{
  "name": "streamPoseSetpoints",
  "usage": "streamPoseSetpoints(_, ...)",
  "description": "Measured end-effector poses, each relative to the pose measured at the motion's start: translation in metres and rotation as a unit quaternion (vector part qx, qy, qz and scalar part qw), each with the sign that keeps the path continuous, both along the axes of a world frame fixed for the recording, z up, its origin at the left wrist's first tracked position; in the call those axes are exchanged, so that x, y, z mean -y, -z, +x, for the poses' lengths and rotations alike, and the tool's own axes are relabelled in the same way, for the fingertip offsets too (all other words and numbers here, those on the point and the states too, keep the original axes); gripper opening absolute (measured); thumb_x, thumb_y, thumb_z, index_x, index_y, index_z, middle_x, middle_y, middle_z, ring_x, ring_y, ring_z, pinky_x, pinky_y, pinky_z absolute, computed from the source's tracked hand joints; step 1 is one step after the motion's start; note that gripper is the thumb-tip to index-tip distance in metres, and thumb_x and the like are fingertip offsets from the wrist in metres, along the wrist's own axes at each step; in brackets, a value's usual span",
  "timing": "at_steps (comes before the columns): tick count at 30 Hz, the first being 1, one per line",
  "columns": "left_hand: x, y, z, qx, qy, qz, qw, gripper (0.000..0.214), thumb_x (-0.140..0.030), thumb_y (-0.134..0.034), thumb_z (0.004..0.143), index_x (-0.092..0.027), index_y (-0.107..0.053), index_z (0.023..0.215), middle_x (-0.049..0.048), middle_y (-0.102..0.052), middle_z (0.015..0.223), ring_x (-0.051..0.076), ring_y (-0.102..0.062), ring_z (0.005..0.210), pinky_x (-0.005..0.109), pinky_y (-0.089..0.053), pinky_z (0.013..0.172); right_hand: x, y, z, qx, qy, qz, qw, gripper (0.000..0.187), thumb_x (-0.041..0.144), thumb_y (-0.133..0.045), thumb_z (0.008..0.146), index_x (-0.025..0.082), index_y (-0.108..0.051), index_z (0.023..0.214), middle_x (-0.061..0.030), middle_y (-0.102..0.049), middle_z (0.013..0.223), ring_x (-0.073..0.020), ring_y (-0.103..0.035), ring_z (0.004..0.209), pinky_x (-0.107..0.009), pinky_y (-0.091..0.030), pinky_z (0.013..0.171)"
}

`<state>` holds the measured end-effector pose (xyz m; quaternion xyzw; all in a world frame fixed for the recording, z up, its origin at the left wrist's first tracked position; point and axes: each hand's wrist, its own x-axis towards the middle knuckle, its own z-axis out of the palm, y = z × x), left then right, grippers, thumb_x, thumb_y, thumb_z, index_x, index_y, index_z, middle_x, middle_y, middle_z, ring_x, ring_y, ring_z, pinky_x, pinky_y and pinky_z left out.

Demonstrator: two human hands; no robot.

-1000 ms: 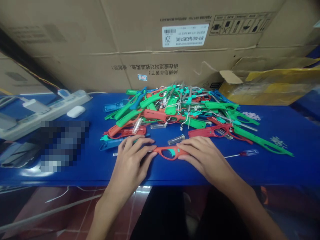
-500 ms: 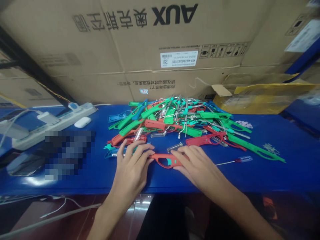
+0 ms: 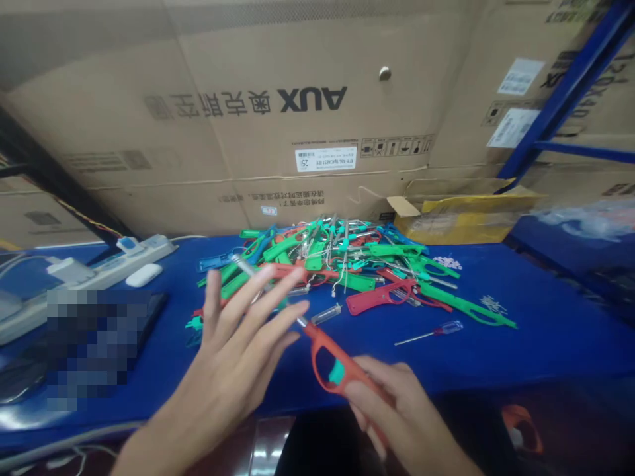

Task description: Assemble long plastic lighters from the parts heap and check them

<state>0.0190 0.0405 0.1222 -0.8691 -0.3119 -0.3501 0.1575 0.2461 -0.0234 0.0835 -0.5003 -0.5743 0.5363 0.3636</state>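
Note:
An orange-red long-nosed lighter [image 3: 354,373] with a teal trigger is gripped at its handle by my right hand [image 3: 404,410]. It lies slantwise over the front of the table, its metal tube pointing up and to the left. My left hand [image 3: 235,350] is open with spread fingers beside the tube; part of the tube is hidden behind them. Beyond my hands, a loose pile holds green handle shells [image 3: 389,250], metal tubes and thin white wires. A clear fuel tank [image 3: 327,313] and a red handle shell [image 3: 367,301] lie at the pile's near side.
On the blue table [image 3: 307,390], a screwdriver [image 3: 446,328] lies right of my hands, near small screws [image 3: 492,304] and pale small parts [image 3: 447,262]. A power strip [image 3: 149,254] and a white case [image 3: 143,275] are left. Large cardboard [image 3: 223,152] and a yellow-taped box [image 3: 461,221] stand behind.
The lighter has come nearer and tilted, and its metal tube now shows. My left hand has let go of its front end and spread its fingers. The view has shifted upward and to the right.

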Motion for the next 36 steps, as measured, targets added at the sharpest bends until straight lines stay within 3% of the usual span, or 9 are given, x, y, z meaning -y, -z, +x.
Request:
streamPoseSetpoints(2, 0.019, 0.011, 0.024, 0.213, -0.056, -0.031, 0.975, 0.064, -0.008, -0.056, 0.097, -0.036, -0.039, 0.152, 0.0013, -0.054, 0.153, 0.025, -0.030, 0.154, 0.061, -0.013, 0.129, 0.008, 0.004, -0.003, -0.060, 0.074, -0.018, 0.995, 0.049, 0.062, -0.053, 0.095, 0.023, -0.053, 0.066, 0.0041, -0.048, 0.055, -0.0082, -0.040, 0.041, -0.023, -0.034, 0.041)
streamPoseSetpoints(4, 0.038, 0.026, 0.052, 0.436, -0.098, -0.091, 0.890, 0.054, -0.015, -0.046, 0.103, -0.035, -0.039, 0.153, 0.0030, -0.052, 0.154, 0.026, -0.043, 0.148, 0.058, -0.032, 0.125, 0.014, 0.009, -0.007, -0.104, 0.139, -0.042, 0.984, 0.054, 0.069, -0.055, 0.091, 0.023, -0.053, 0.063, 0.0042, -0.044, 0.050, -0.0086, -0.037, 0.039, -0.023, -0.034, 0.040)
streamPoseSetpoints(8, 0.059, 0.045, 0.101, 0.501, 0.007, -0.487, 0.715, 0.042, -0.044, -0.040, 0.107, -0.030, -0.051, 0.145, 0.0083, -0.066, 0.140, 0.026, -0.063, 0.128, 0.043, -0.056, 0.105, 0.023, 0.018, -0.011, -0.104, 0.196, -0.028, 0.975, 0.054, 0.077, -0.055, 0.085, 0.026, -0.072, 0.077, 0.0005, -0.049, 0.049, -0.0140, -0.044, 0.036, -0.029, -0.042, 0.037)
streamPoseSetpoints(13, 0.060, 0.036, 0.129, 0.530, 0.092, -0.640, 0.549, 0.048, -0.061, -0.054, 0.097, -0.018, -0.069, 0.113, 0.0125, -0.079, 0.100, 0.026, -0.074, 0.090, 0.036, -0.059, 0.085, 0.039, 0.034, -0.015, -0.073, 0.191, -0.005, 0.979, 0.054, 0.076, -0.056, 0.084, 0.036, -0.076, 0.116, -0.0056, -0.068, 0.066, -0.0296, -0.070, 0.060, -0.039, -0.058, 0.049)
streamPoseSetpoints(18, 0.063, 0.038, 0.121, 0.571, 0.083, -0.552, 0.602, 0.041, -0.059, -0.056, 0.097, -0.019, -0.065, 0.101, -0.0010, -0.061, 0.064, 0.016, -0.063, 0.060, 0.036, -0.057, 0.086, 0.030, 0.049, 0.014, -0.130, 0.203, 0.078, 0.967, 0.052, 0.066, -0.062, 0.088, 0.025, -0.067, 0.120, -0.0111, -0.074, 0.104, -0.0242, -0.071, 0.078, -0.033, -0.061, 0.061)
streamPoseSetpoints(23, 0.060, 0.043, 0.093, 0.449, 0.041, -0.573, 0.685, 0.042, -0.057, -0.051, 0.100, -0.018, -0.065, 0.095, -0.0041, -0.047, 0.061, 0.011, -0.046, 0.049, 0.026, -0.053, 0.058, -0.008, 0.013, 0.056, -0.156, 0.205, 0.239, 0.936, 0.068, 0.074, -0.025, 0.098, 0.024, -0.064, 0.126, -0.0175, -0.071, 0.119, -0.0249, -0.070, 0.091, -0.032, -0.060, 0.057)
streamPoseSetpoints(27, 0.066, 0.042, 0.088, 0.406, 0.033, -0.600, 0.688, 0.035, -0.052, -0.058, 0.097, -0.020, -0.068, 0.107, -0.0022, -0.052, 0.063, 0.012, -0.047, 0.049, 0.024, -0.044, 0.045, -0.034, -0.023, 0.047, -0.114, 0.063, 0.211, 0.969, 0.059, 0.064, -0.053, 0.097, 0.027, -0.057, 0.143, -0.0131, -0.067, 0.138, -0.0278, -0.067, 0.121, -0.046, -0.057, 0.099)
streamPoseSetpoints(33, 0.071, 0.030, 0.086, 0.397, 0.040, -0.605, 0.689, 0.033, -0.048, -0.060, 0.096, -0.022, -0.072, 0.110, 0.0015, -0.059, 0.067, 0.017, -0.053, 0.054, 0.026, -0.041, 0.044, -0.040, -0.019, 0.015, -0.152, 0.063, 0.162, 0.973, 0.045, 0.058, -0.055, 0.098, 0.026, -0.073, 0.122, -0.0093, -0.079, 0.110, -0.0259, -0.075, 0.094, -0.042, -0.063, 0.077)
streamPoseSetpoints(36, 0.069, 0.022, 0.078, 0.376, 0.036, -0.585, 0.718, 0.026, -0.045, -0.061, 0.096, -0.023, -0.074, 0.099, 0.0028, -0.062, 0.069, 0.019, -0.058, 0.062, 0.027, -0.046, 0.050, -0.032, -0.012, 0.008, -0.159, 0.032, 0.145, 0.976, 0.031, 0.051, -0.064, 0.095, 0.026, -0.078, 0.107, -0.0084, -0.077, 0.118, -0.0260, -0.073, 0.105, -0.043, -0.061, 0.088)
